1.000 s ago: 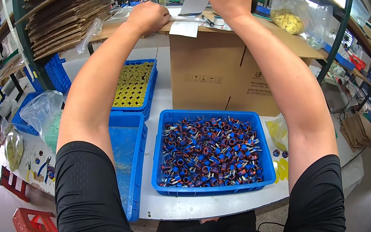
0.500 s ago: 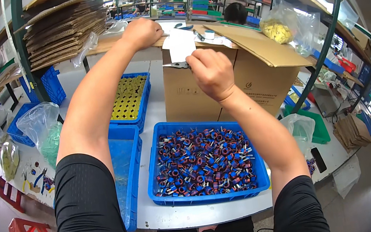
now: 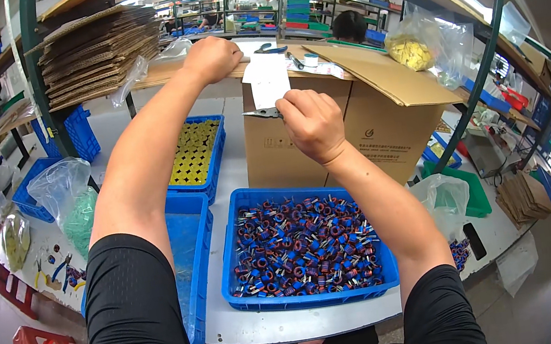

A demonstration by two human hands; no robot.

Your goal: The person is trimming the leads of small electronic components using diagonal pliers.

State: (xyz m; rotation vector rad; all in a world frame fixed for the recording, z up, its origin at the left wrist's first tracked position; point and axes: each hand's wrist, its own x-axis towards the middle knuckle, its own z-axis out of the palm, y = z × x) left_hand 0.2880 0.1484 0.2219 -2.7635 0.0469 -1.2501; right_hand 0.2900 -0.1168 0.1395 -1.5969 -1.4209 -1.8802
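Observation:
My right hand (image 3: 312,123) is closed around pliers, whose pointed grey jaws (image 3: 262,113) stick out to the left; their handles are hidden in the fist. Just above the jaws, a white sheet of paper (image 3: 270,81) hangs over the shelf edge in front of a tall cardboard box. On the wooden shelf, left of the paper, my left hand (image 3: 213,59) is bent into a fist; what it holds, if anything, is hidden. Below both arms, a blue bin (image 3: 316,301) is filled with small copper-wound coils (image 3: 302,247) with blue parts.
The cardboard box (image 3: 288,159) stands behind the coil bin, its flap (image 3: 383,76) folded outward. Blue-handled pliers (image 3: 270,49) lie on the shelf. At left are a blue bin of yellow parts (image 3: 197,152), another blue bin (image 3: 193,286) and stacked cardboard (image 3: 91,57).
My right hand has come down slightly with the pliers, and more of the paper shows above the jaws. My left fist stays on the shelf. The whole view has shifted a little.

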